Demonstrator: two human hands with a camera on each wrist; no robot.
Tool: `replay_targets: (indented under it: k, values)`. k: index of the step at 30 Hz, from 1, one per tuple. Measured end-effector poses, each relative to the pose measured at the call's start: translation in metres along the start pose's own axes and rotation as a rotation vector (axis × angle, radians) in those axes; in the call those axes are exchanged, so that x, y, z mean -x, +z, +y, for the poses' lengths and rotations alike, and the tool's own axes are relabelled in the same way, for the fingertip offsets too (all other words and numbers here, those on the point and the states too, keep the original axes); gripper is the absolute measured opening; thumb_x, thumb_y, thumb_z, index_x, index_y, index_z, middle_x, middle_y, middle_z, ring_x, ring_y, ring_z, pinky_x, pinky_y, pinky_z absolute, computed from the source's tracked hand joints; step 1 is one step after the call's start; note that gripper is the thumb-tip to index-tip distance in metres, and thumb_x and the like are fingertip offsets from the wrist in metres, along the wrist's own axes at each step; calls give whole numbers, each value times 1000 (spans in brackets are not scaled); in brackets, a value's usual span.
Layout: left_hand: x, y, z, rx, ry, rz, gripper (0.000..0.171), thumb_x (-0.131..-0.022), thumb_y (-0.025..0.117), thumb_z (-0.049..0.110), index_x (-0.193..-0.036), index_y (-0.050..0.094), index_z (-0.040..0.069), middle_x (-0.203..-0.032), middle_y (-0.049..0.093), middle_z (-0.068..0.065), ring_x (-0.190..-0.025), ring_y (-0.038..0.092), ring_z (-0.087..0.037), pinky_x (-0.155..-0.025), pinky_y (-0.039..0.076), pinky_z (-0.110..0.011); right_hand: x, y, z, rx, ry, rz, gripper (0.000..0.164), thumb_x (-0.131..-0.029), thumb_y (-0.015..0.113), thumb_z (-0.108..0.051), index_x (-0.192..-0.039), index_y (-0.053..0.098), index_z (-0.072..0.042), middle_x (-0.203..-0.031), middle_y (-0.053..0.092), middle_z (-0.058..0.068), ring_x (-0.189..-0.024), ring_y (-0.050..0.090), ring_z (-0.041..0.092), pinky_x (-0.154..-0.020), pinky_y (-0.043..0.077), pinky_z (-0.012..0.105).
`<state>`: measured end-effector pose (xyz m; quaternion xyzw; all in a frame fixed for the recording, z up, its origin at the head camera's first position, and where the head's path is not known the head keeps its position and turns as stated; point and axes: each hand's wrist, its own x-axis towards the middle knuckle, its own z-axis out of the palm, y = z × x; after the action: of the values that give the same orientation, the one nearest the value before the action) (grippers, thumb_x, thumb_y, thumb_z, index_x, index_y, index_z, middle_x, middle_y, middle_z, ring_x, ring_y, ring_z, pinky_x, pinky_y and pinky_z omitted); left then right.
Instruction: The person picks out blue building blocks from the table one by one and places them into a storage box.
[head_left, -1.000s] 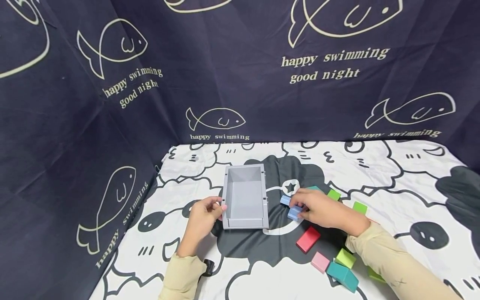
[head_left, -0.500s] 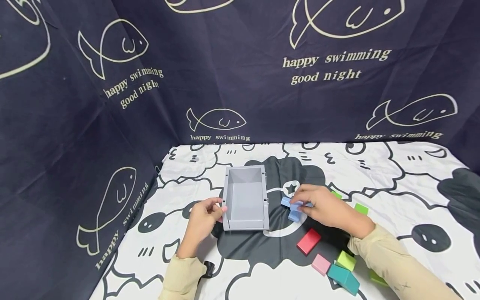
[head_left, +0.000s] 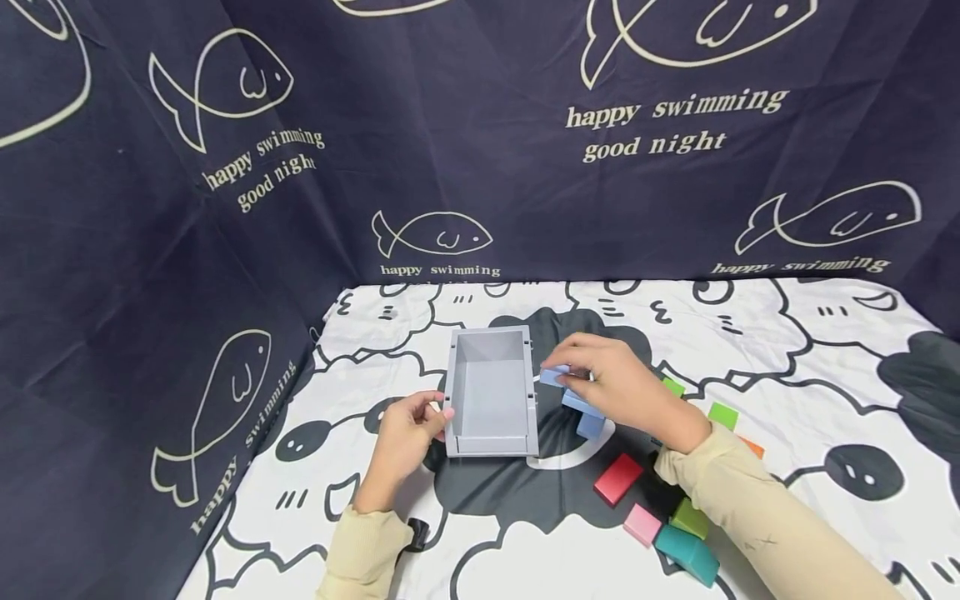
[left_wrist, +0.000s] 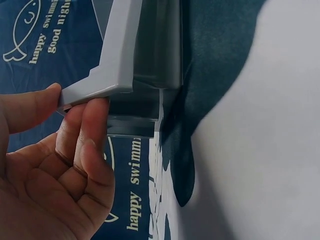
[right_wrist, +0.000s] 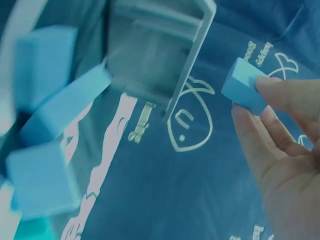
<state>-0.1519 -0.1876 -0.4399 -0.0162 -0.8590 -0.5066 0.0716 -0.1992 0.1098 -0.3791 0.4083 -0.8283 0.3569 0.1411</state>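
Observation:
A light grey open-topped box [head_left: 491, 400] sits on the patterned cloth, with nothing seen inside in the head view. My left hand [head_left: 408, 435] pinches its left rim between thumb and fingers; the left wrist view shows this grip on the rim [left_wrist: 112, 75]. Just right of the box, my right hand [head_left: 618, 379] holds a small light blue block [right_wrist: 245, 86] between thumb and fingertips, raised off the cloth. Below that hand lie more blue blocks [head_left: 591, 427], partly hidden by it in the head view. The right wrist view shows several of them, blurred.
A red block [head_left: 618, 479], a pink block [head_left: 642, 525], a teal block [head_left: 687, 554] and an olive-green block [head_left: 690, 518] lie nearer me. Bright green blocks [head_left: 723, 415] and an orange block [head_left: 752, 447] lie beyond the right forearm. A dark fish-print curtain [head_left: 450, 167] stands behind.
My right hand has picked up a blue block from the group and moved it up and left, toward the box. My left hand stays on the rim.

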Motion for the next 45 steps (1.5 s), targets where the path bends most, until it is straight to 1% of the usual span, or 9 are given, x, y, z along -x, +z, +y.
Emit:
replay_targets:
  k: [5,12,16,20,27,32,37,40,45]
  values:
    - [0,0,0,-5,-3,2,20,-83,71,10,-102,68,3,-58,62,-9,-54,61,-28,-45,39,-23,-17,14,-10,-15,-8,-11,26,-77,70,4,-97,73,-12,-97,67,-2,-80,59,7,-61,54,34]
    - [1,-1,0,-25,2,-3,20,-83,72,12,-102,68,3,-58,63,-12,-53,62,-27,-45,38,-23,-34,38,-18,-22,14,-117,25,-78,72,2,-98,73,-13,-96,66,-4,-74,57,3,-60,54,26]
    - [1,-1,0,-28,10,-12,21,-84,71,12,-102,68,3,-59,64,-13,-53,63,-26,-45,39,-23,-39,53,-19,-9,7,-171,25,-78,72,2,-99,73,-11,-95,67,-2,-77,59,6,-64,54,26]
    - [1,-2,0,-28,15,-12,21,-84,71,12,-102,67,2,-58,64,-12,-52,63,-25,-45,38,-23,-42,67,-21,-3,-28,-210,25,-77,71,4,-99,73,-8,-95,68,1,-79,60,8,-68,55,29]
    - [0,-2,0,6,19,-24,19,-84,70,10,-101,66,1,-58,63,-11,-52,62,-24,-45,37,-21,-43,89,-20,22,-69,-271,23,-75,72,3,-96,73,-7,-95,68,1,-85,59,9,-75,53,29]
    - [-1,-2,2,23,26,-28,20,-84,70,7,-102,66,-1,-58,63,-13,-50,61,-22,-44,37,-21,-45,94,-22,42,-52,-284,22,-74,71,3,-92,72,-9,-92,66,0,-83,58,9,-74,53,29]
    - [-2,-3,2,34,27,-22,20,-84,70,7,-102,66,-1,-59,63,-15,-51,62,-22,-43,37,-20,-48,96,-24,87,-102,-296,21,-73,71,3,-89,73,-10,-88,67,0,-81,59,9,-73,53,29]
    - [-2,-2,0,32,22,-29,21,-84,70,8,-102,66,-1,-60,63,-15,-51,62,-22,-43,37,-20,-48,99,-25,101,-115,-329,23,-73,71,5,-92,74,-9,-89,69,1,-83,60,9,-74,54,28]
    - [-1,-2,0,26,9,-35,22,-84,70,9,-103,66,-2,-59,62,-12,-50,61,-18,-43,37,-21,-46,103,-26,139,-108,-377,24,-75,70,4,-95,75,-8,-92,70,2,-84,60,9,-75,54,28]
